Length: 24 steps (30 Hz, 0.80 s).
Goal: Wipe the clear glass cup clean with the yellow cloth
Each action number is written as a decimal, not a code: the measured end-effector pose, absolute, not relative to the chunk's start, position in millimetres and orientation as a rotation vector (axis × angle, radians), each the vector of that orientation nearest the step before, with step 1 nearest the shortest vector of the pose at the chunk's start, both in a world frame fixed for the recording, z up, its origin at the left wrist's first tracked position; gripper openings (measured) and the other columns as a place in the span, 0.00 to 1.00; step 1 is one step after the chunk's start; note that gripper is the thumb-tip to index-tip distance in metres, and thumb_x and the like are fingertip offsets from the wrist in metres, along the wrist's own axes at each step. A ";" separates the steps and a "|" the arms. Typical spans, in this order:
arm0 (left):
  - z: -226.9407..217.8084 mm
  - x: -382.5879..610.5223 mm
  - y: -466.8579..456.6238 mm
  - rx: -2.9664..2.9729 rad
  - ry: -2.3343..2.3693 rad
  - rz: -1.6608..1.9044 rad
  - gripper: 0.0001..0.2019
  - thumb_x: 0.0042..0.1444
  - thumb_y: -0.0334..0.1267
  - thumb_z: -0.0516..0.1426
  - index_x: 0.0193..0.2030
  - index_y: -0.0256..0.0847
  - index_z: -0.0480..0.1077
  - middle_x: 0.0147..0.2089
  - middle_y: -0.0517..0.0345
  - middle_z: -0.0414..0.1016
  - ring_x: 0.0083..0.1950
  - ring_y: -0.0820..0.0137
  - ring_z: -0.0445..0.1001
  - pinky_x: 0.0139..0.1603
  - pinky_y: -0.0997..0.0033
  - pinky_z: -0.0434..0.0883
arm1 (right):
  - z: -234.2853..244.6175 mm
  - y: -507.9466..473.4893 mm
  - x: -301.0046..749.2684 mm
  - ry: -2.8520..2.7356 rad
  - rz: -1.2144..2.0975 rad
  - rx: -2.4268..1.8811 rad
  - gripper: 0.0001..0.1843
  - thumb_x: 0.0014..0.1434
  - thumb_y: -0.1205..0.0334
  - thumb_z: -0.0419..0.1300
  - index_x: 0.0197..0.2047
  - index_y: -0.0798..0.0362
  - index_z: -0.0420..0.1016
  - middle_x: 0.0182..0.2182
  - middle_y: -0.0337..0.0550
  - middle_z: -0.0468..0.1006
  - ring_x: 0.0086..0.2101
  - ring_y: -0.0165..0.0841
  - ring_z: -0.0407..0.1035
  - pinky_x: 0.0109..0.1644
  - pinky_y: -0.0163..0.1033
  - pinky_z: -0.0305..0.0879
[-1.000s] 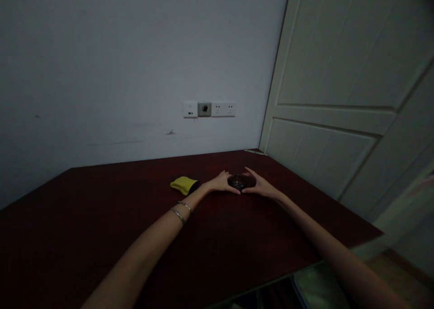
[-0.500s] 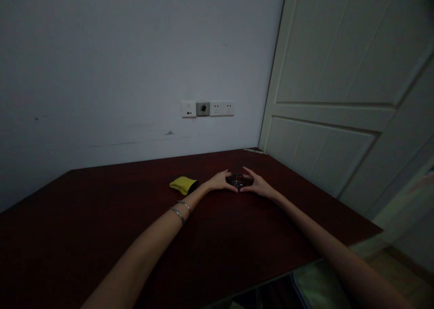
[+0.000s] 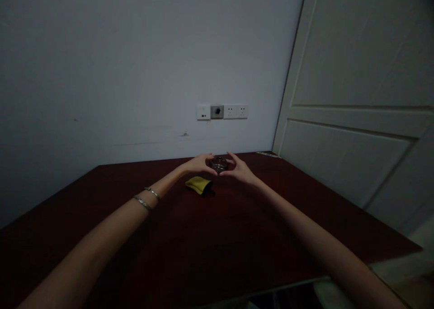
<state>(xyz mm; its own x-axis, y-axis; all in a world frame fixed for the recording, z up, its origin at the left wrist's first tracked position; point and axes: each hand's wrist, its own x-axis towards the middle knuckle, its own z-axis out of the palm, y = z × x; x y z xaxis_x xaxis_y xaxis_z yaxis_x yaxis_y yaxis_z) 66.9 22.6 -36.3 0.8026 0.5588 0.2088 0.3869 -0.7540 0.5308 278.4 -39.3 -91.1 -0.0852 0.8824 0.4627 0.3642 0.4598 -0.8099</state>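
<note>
A round, dark see-through glass ashtray (image 3: 219, 164) is held between my two hands near the back of the table. My left hand (image 3: 200, 164) curves round its left side, with the thumb at the near edge. On the other side my right hand (image 3: 239, 170) cups it, fingers behind and thumb in front, the two thumb tips almost meeting. I cannot tell whether the ashtray rests on the table or is slightly raised. Just in front of my left hand lies a small yellow pouch (image 3: 198, 184) with a dark opening at its right end.
The dark red tabletop (image 3: 203, 241) runs back to a pale wall with a row of sockets (image 3: 233, 111). A white panelled door (image 3: 342, 142) stands along the right side. At the near edge there are dim items I cannot make out.
Both hands have moved the ashtray left and farther back, from right of the yellow pouch to behind it. The view has also turned a little left. The pouch lies still.
</note>
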 end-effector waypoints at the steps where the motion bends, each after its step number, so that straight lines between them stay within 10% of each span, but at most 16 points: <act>1: -31.9 48.1 22.6 2.510 0.758 0.495 0.35 0.39 0.49 0.67 0.56 0.40 0.70 0.63 0.45 0.65 0.68 0.52 0.57 0.67 0.54 0.52 | -87.9 -33.8 259.7 -1.685 0.633 -1.058 0.57 0.38 0.59 0.74 0.67 0.54 0.50 0.54 0.55 0.74 0.56 0.42 0.67 0.62 0.51 0.59; 6: -15.2 -55.1 14.5 2.523 0.884 0.458 0.34 0.41 0.50 0.66 0.55 0.37 0.70 0.56 0.46 0.72 0.59 0.54 0.67 0.60 0.56 0.61 | -81.2 -10.6 156.3 -1.766 0.716 -0.920 0.58 0.39 0.59 0.73 0.68 0.56 0.48 0.53 0.55 0.75 0.52 0.40 0.71 0.59 0.48 0.62; 24: -77.2 -269.4 -17.9 2.382 1.497 0.181 0.44 0.40 0.55 0.65 0.63 0.38 0.62 0.68 0.44 0.57 0.69 0.52 0.53 0.67 0.58 0.51 | -148.6 -0.8 -54.9 -1.967 0.909 -0.808 0.58 0.39 0.55 0.73 0.68 0.54 0.48 0.54 0.56 0.74 0.55 0.42 0.68 0.62 0.50 0.58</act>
<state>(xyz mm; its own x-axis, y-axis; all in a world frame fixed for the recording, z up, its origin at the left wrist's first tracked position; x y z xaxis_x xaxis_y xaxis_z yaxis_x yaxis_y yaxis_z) -269.4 -17.9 -77.2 0.4426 0.8945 -0.0626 0.8537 -0.3990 0.3348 -54.9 -0.8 -148.6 -0.4706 0.7879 0.3972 0.2083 0.5366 -0.8177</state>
